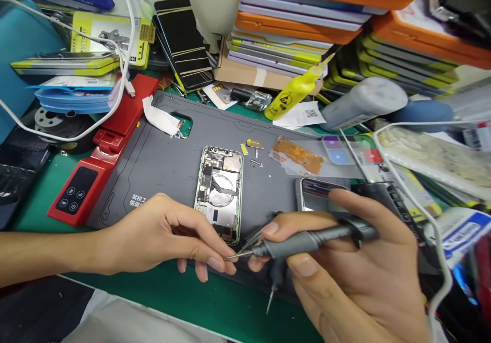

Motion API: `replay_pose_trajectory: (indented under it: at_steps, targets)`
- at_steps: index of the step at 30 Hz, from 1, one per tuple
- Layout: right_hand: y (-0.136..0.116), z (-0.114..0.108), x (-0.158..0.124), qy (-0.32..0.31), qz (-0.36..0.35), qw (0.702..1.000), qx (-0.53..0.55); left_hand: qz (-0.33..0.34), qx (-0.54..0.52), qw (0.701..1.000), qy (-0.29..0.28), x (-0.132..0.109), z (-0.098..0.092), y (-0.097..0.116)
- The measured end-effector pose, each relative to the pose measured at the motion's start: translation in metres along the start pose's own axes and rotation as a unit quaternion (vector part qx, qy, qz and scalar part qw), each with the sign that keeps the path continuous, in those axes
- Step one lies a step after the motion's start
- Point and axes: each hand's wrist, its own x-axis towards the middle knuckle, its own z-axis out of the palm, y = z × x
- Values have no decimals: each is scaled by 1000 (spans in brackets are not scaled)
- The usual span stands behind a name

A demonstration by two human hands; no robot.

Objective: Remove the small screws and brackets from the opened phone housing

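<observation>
Meeting at the near side of a grey mat (172, 149), a person's left hand (153, 235) and right hand (356, 276) share one spot: the tip of a dark screwdriver (295, 243). The right holds its handle between thumb and fingers, its palm loosely cupped. The left has thumb and forefinger pinched together at the metal tip, the other fingers curled below; whether a tiny part sits between them cannot be told. Just beyond the left fingertips, a disassembled phone (220, 197) lies flat on the mat, its metal insides facing up. Small loose parts (255, 143) lie to its right, near an orange patterned sheet (297, 155). A second phone (316, 195) is partly hidden beyond the right hand. At left is a red device (109, 151) with a dark button panel. A yellow bottle (293, 95) is at the far side, before stacked boxes (287, 31). Green surface (153, 292) shows along the near edge.
</observation>
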Motion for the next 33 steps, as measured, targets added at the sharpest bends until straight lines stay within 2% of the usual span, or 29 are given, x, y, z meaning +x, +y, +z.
replay_pose_trajectory:
  at_steps: [5, 11, 14, 21, 27, 30, 33]
  targets:
    - [3, 3, 3, 7, 34, 998, 44, -3, 7, 1000, -7, -1, 0, 0]
    - [1, -2, 0, -12, 49, 998, 22, 4, 14, 1000, 0, -1, 2, 1]
    - [0, -3, -1, -21, 50, 999, 9, 4, 18, 1000, 4, 0, 2, 1]
    - [0, 1, 2, 1, 49, 999, 19, 2, 32, 999, 1, -1, 1, 1]
    - [2, 2, 3, -9, 21, 999, 25, 0, 39, 999, -3, -2, 0, 1]
    - [3, 3, 8, 5, 37, 999, 30, -5, 33, 999, -13, -2, 0, 2]
    - [2, -2, 15, -10, 42, 998, 45, -5, 38, 999, -19, -1, 1, 2]
